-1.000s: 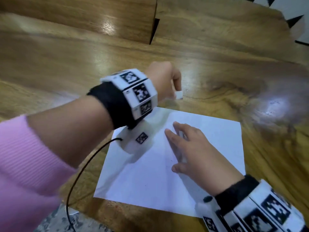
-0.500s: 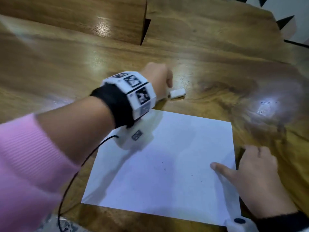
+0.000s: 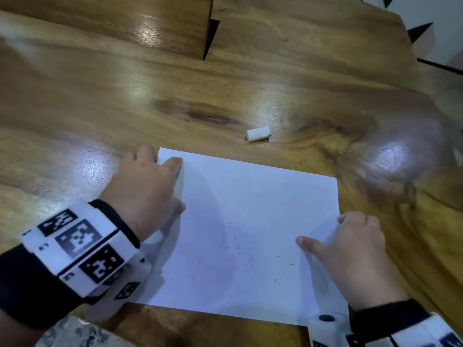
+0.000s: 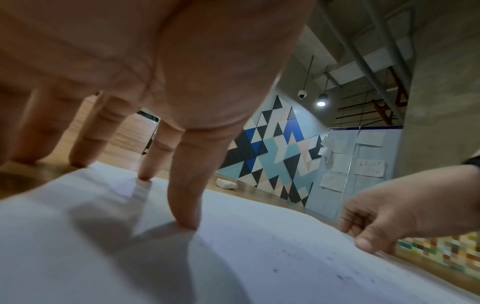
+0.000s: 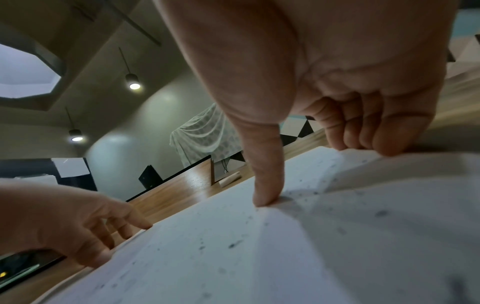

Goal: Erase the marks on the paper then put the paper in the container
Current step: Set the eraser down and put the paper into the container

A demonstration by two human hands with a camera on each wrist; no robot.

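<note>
A white sheet of paper (image 3: 245, 221) lies on the wooden table, dotted with dark eraser crumbs. My left hand (image 3: 155, 186) is at its left edge. Its thumb (image 4: 185, 222) and index finger (image 4: 145, 174) press on the sheet, whose edge bows up between them, while the other fingers touch the table. My right hand (image 3: 350, 246) pinches the right edge: thumb (image 5: 262, 199) on top, curled fingers (image 5: 363, 142) at the raised edge. A small white eraser (image 3: 258, 134) lies loose beyond the far edge of the paper (image 4: 259, 257).
Upright wooden panels (image 3: 125, 23) stand at the back of the table (image 3: 87, 108). A patterned surface (image 3: 70, 334) shows below the near table edge. At the far right the picture is blurred. No container shows plainly.
My left hand let go of the eraser, left it on the table and came back to the paper's left edge. My right hand slid from mid-sheet to the right edge and took hold.
</note>
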